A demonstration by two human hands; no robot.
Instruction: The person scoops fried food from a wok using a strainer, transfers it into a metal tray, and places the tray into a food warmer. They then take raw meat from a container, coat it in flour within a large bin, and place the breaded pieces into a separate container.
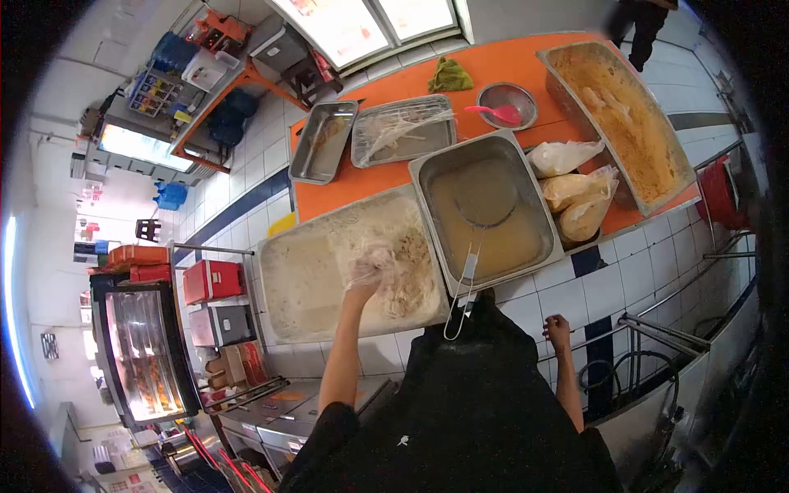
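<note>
My left hand (pixel 374 267), in a clear plastic glove dusted white, is down in a large steel tray of flour (pixel 312 283). Clumpy, floury pieces (pixel 404 283) lie beside it; what they are I cannot make out. Flour and plastic hide its fingers. Bare and away from the trays, my right hand (pixel 557 330) hangs over the floor at my side, fingers loosely curled and apart, holding nothing. Between the hands stands a deep steel pan (pixel 543 238) of cloudy liquid. A round wire strainer (pixel 471 267) sits in it, its long handle reaching over the near rim.
On the orange table (pixel 526 62) are bagged powders (pixel 579 197), a long tray of orange-yellow breading (pixel 649 140), a bowl (pixel 526 97) with a pink scoop (pixel 503 112), a green cloth (pixel 449 76), a plastic-covered tray (pixel 411 140) and another steel tray (pixel 316 160). A person (pixel 643 25) stands beyond.
</note>
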